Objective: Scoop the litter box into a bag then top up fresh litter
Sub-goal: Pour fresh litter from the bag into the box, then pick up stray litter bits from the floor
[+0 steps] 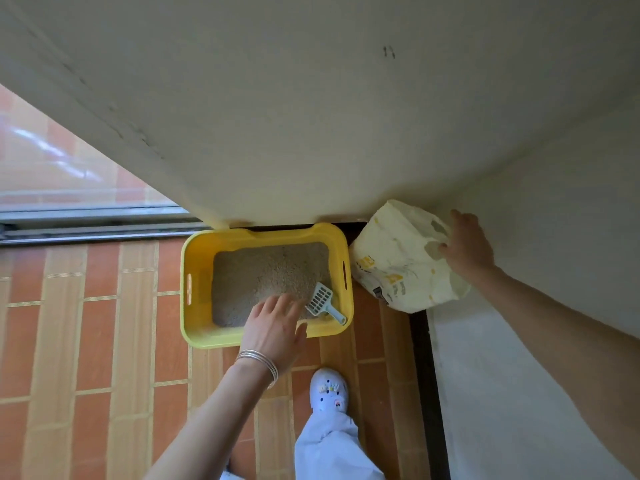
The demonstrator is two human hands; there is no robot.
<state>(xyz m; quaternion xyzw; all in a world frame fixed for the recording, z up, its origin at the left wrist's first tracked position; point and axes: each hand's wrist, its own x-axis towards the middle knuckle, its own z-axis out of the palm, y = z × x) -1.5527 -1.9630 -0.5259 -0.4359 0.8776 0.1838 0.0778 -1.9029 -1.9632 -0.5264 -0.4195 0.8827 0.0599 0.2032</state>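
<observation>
A yellow litter box [197, 271] stands on the tiled floor against the wall, filled with grey-beige litter [266, 271]. A pale blue slotted scoop [323, 303] lies in its near right corner, handle toward the rim. My left hand [273, 327] hovers over the box's near edge with fingers spread and relaxed, just left of the scoop and holding nothing. To the right of the box leans a cream litter bag [398, 261] with yellow print. My right hand [467, 247] grips the bag's top right edge.
A cream wall runs behind the box and a white wall [519, 341] stands to the right. A sliding door track [86, 223] lies at the left. My foot in a white clog [329, 389] stands on the orange floor tiles near the box.
</observation>
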